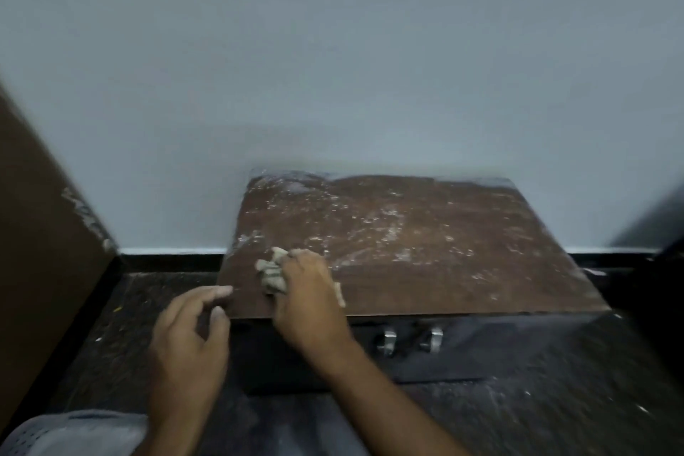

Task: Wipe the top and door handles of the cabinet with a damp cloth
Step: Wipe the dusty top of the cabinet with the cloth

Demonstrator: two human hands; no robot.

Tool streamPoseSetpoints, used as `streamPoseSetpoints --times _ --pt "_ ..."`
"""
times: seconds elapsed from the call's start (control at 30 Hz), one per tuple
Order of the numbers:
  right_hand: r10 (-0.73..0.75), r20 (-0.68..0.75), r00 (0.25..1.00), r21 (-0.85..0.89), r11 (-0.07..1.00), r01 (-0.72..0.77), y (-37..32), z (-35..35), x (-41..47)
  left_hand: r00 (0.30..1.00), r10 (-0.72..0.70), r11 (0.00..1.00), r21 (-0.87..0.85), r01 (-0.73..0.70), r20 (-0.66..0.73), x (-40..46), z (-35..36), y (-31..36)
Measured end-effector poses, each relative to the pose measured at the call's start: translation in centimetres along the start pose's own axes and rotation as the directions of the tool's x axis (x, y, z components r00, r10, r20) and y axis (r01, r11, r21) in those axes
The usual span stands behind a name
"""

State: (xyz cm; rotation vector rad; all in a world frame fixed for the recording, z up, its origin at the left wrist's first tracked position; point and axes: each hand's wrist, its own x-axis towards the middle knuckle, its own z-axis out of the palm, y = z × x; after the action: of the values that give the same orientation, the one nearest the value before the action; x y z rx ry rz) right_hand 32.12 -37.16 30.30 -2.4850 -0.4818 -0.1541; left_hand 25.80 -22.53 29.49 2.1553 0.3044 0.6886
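Nearest, the left hand (188, 329) hangs loose at the front-left corner of the low cabinet's brown wooden top (425, 255), fingers relaxed, gripping nothing. Just beyond, the right hand (307, 292) grips a crumpled grey cloth (272, 272), pressed onto the top near its front-left edge. Top-wiping step, seemingly early: white dust streaks cover the middle and back. Next: sweep the cloth rightward and back. The two metal door handles (409, 339) below the front edge look untouched.
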Motion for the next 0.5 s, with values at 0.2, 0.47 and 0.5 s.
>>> streamPoseSetpoints --times 0.2,0.47,0.5 --pt "-0.117 -0.005 0.993 -0.040 0.992 0.117 1.6 -0.4 -4.4 0.967 0.200 0.969 0.115 -0.219 0.158 0.7 2.3 0.4" --pt "0.059 -0.101 0.993 -0.041 0.997 -0.064 5.3 -3.7 -3.5 0.893 0.283 0.940 0.084 -0.331 0.351 0.6 6.1 3.8" --pt "0.020 -0.070 0.997 -0.035 0.999 -0.023 5.3 -3.3 -4.5 0.890 0.270 0.942 0.089 -0.323 0.367 0.6 6.4 4.2"
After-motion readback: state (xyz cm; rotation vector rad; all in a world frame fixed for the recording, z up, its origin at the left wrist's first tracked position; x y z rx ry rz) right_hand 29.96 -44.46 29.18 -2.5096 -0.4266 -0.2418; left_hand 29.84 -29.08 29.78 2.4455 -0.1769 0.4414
